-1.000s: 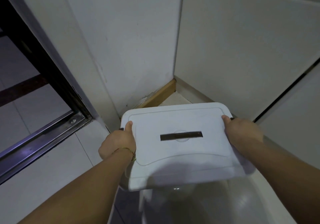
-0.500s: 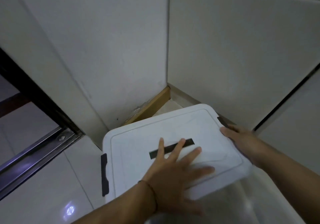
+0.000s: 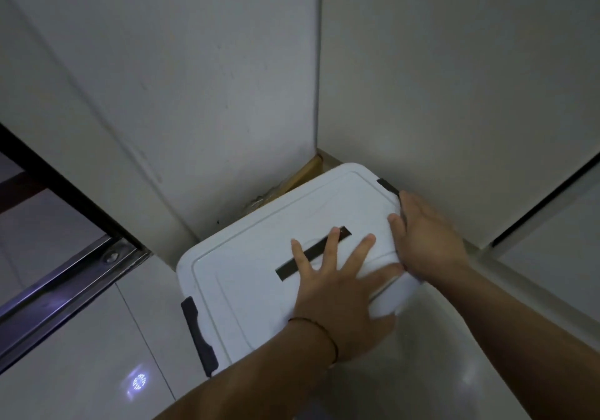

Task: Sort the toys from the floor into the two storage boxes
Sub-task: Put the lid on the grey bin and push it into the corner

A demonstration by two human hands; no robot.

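**Box tucked into the corner, both hands on the lid**

So the two white walls met right behind everything, with a strip of wooden skirting at the bottom of the corner. The glossy tiled floor was where the open room was, running out to the left up to a metal door track.

The white storage box sat angled into that corner. Its far edge was close to the skirting and its right end was near the right wall. The lid was on, so I couldn't tell what was inside. The lid had a dark slot in the middle and a black latch on the left end.

The left hand lay flat on the lid with its fingers spread, gripping nothing. The right hand rested along the lid's right edge, fingers straight and thumb on top, not clenched either. There was a thin bracelet on the left wrist.
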